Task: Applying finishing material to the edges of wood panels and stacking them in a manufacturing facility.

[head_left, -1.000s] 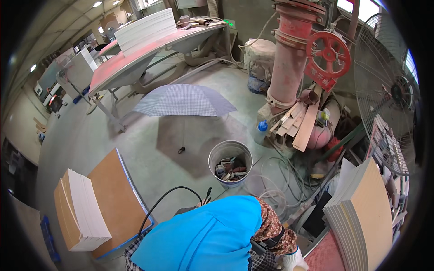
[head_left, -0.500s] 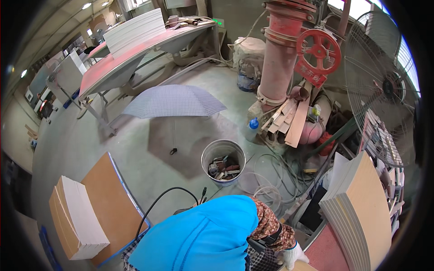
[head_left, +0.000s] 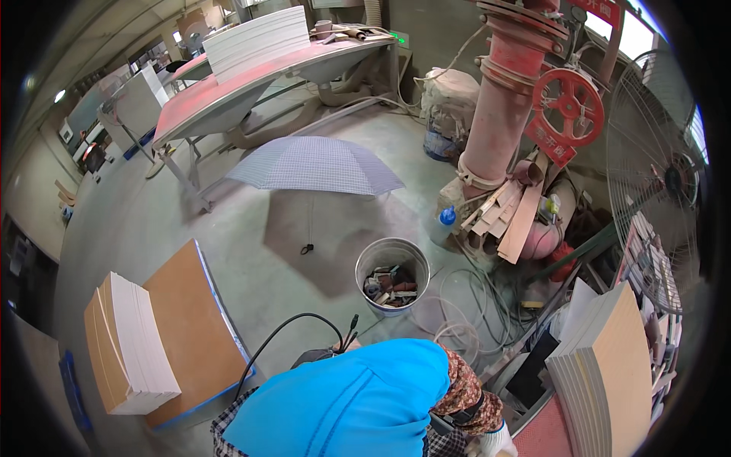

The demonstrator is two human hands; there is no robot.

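My left arm crosses the bottom of the view in a bright blue garment (head_left: 343, 404) and a brown floral sleeve (head_left: 474, 388). A black strap (head_left: 466, 413) goes round the wrist. My left hand (head_left: 496, 444), in a white knit glove, is at the lower edge, just left of a red mesh-like surface (head_left: 542, 433). Its fingers are mostly cut off, so what they hold or touch is hidden. Beside it, on the right, a stack of pale boards (head_left: 613, 365) stands on edge. My right hand is out of sight.
A bucket of scraps (head_left: 392, 247) stands ahead, near loose hoses (head_left: 495, 305). Beyond are an open umbrella (head_left: 320, 164), a red-topped table (head_left: 186, 107), and a pipe with a red handwheel (head_left: 567, 107). A large fan (head_left: 662, 183) is at right; stacked boards (head_left: 137, 343) sit left.
My view has turned, so most of the scene sits farther right. The glove is lower in the picture, and the pale edge beneath it earlier no longer shows.
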